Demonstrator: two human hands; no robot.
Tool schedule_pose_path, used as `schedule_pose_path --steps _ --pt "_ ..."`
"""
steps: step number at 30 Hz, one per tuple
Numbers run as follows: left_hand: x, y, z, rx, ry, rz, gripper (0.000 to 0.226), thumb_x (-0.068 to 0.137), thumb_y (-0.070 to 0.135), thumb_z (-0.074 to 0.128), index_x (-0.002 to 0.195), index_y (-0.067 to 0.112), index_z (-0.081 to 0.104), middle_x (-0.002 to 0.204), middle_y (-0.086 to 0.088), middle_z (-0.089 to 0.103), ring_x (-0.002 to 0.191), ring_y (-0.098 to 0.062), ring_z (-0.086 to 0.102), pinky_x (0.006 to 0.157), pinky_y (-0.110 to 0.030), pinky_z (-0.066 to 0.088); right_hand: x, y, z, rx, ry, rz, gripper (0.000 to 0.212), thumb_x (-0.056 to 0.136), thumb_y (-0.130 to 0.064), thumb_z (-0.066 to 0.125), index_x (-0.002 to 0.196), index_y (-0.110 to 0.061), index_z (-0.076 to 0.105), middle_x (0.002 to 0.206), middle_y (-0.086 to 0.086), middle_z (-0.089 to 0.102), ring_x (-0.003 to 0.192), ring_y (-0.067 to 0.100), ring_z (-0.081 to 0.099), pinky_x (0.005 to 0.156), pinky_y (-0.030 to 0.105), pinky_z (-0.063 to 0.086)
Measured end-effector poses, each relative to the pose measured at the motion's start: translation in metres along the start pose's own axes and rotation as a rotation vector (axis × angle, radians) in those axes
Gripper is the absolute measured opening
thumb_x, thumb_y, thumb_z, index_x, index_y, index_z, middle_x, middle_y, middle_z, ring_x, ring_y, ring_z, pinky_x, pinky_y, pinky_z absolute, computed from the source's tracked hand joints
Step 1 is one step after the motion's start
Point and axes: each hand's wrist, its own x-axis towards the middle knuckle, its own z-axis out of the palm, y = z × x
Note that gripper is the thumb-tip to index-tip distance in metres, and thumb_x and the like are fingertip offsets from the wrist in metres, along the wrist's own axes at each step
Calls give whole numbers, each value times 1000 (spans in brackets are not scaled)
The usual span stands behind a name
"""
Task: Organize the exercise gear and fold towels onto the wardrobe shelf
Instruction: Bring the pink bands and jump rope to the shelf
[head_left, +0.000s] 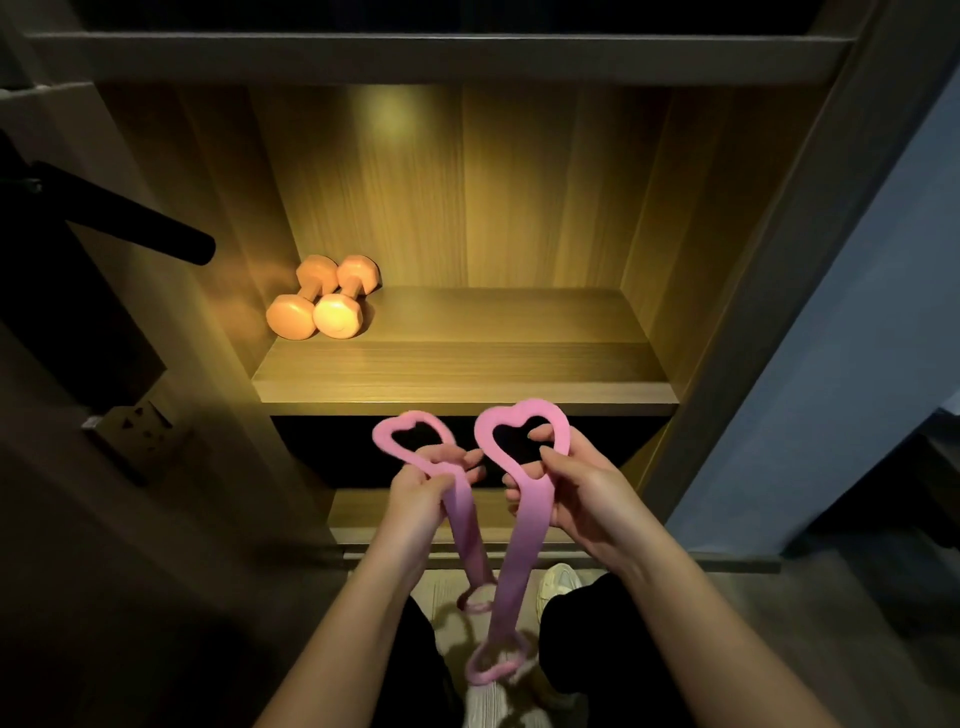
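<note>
**Hands and bands before the wardrobe shelf.** Two pink stretch bands with heart-shaped end loops are held below the front edge of the lit shelf (467, 364). The left band (462, 514) is gripped beneath its upper loop by the left hand (415, 499). The right band (522, 519) is likewise gripped by the right hand (582, 493). Both straps are hung downward between the forearms. Two orange dumbbells (324, 299) are seen at the shelf's left rear.

Lit wooden wardrobe shelf (467, 364) — two orange dumbbells (322, 299) lay side by side at its left rear corner, touching each other.
</note>
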Motion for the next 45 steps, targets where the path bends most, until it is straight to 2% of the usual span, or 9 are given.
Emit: schedule_pose_path --steps 3,8,13,18,25,34,39,42,45 --pt "-5 5 10 32 -12 33 12 92 -9 44 98 -1 51 79 -16 67 71 -23 64 62 -28 50 0 -2 9 -35 -12 -34 19 104 -7 37 120 -8 46 77 20 70 70 31 70 63 38 58" --pt "-6 3 17 19 60 65 28 103 17 42 106 -6 56 99 -31 67 91 -40 66 81 -42 51 4 2 16 -25 78 -46 19 104 -11 38 118 -8 51 81 23 70 71 33 68 77 48 53" --pt "-7 -6 13 83 112 68 18 100 15 48 101 11 66 95 -17 72 96 -33 68 96 -54 49 5 8 20 -28 210 -49 34 106 -30 31 104 -10 57 69 16 70 63 27 68 51 28 51" --pt "-14 -6 20 -60 -5 61 22 94 10 59 116 6 62 102 -16 73 100 -33 69 89 -45 54 8 13 29 0 218 -80 33 107 -26 30 100 -8 56 75 23 67 64 31 65 64 37 51" --pt "-18 -15 22 -83 -68 30 32 103 34 41 117 10 56 103 -17 72 102 -25 69 92 -41 53 9 20 27 -283 324 -49 29 104 -27 31 98 -17 58 85 21 73 82 35 68 83 46 51" --pt "-21 -17 24 -39 -24 39 31 101 19 35 89 4 59 75 -7 69 78 -22 63 75 -32 51 5 27 30 -330 345 -32 26 103 -22 35 97 -12 58 66 8 69 66 19 66 74 37 52" --pt "-20 -23 22 109 5 129 26 100 16 38 85 6 56 74 -5 63 76 -20 64 74 -32 51 5 33 28 -358 344 -22 24 101 -21 37 95 -13 59 70 10 72 81 31 68 84 42 52" --pt "-21 -26 19 153 -19 157 27 101 20 37 88 9 57 81 -4 72 83 -16 70 79 -33 55 4 34 21 -481 374 -72 24 99 -22 44 89 -13 64 66 1 68 75 22 64 76 40 53" --pt "-23 -27 17 179 -73 170 30 102 26 37 91 7 57 91 -6 74 91 -16 71 85 -39 56 1 33 13 -573 383 -144 26 97 -26 53 82 -7 64 73 14 64 68 25 60 69 45 56"
